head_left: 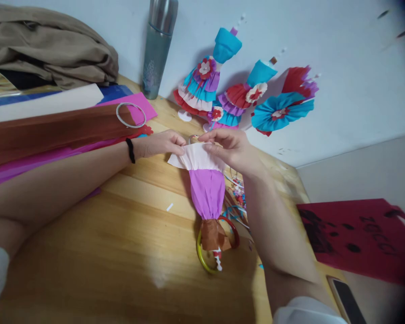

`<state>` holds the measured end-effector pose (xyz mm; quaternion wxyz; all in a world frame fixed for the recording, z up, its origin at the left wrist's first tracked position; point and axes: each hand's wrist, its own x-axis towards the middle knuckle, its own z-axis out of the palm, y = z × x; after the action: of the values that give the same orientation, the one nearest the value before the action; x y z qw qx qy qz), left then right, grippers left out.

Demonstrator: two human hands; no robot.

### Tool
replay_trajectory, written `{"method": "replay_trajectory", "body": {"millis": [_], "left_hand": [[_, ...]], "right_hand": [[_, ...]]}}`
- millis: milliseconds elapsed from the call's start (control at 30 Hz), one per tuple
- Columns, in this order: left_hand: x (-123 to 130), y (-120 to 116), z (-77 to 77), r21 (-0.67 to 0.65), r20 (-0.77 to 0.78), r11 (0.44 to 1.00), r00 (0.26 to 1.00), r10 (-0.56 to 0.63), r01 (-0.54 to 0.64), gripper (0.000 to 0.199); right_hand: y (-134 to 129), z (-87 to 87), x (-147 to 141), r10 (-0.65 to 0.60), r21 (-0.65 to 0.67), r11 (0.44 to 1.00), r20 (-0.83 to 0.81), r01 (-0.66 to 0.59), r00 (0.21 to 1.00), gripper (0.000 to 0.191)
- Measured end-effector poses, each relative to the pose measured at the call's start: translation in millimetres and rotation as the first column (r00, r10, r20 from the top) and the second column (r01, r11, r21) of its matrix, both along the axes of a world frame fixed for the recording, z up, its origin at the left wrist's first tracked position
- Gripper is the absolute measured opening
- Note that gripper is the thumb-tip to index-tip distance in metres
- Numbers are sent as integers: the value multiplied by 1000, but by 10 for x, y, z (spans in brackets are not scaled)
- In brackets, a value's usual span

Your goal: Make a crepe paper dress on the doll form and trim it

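Note:
A paper craft figure lies on the wooden table (121, 252), with a pale pink pleated strip (197, 157) at its far end, a purple paper section (207, 191) and a brown paper end (212, 235) nearer me. My left hand (167, 143) pinches the strip's left part between thumb and fingers. My right hand (231, 148) has its thumb on the strip's right part, its fingers curved over the upper edge. A small round tan item (194, 139) shows between the hands. Red and yellow rings (202, 256) lie under the brown end.
Finished paper dresses (199, 90) stand by the wall behind my hands. A bottle (158, 49) is at the back. Paper sheets (54, 130) with a silver ring (131, 115) lie left. Scraps (239, 189), a red bag (357, 238) and a phone (346, 299) are right.

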<state>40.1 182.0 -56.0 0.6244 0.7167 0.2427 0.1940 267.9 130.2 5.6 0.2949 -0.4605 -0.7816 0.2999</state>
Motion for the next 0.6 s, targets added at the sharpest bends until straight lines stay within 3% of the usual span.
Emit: {"method": "replay_trajectory", "body": {"millis": [100, 233, 400, 600], "left_hand": [[15, -7, -9, -23, 21, 1000, 1000, 0, 0, 15], [42, -26, -26, 15, 59, 999, 998, 29, -30, 28], [6, -8, -19, 30, 58, 999, 997, 41, -43, 30], [-68, 60, -5, -43, 77, 997, 996, -54, 58, 20]], "right_hand": [[-9, 33, -77, 6, 60, 998, 66, -10, 998, 31], [-26, 69, -257, -26, 167, 986, 268, -20, 963, 44], [15, 19, -320, -61, 77, 996, 276, 41, 959, 13], [64, -23, -190, -65, 17, 998, 205, 63, 977, 4]]}}
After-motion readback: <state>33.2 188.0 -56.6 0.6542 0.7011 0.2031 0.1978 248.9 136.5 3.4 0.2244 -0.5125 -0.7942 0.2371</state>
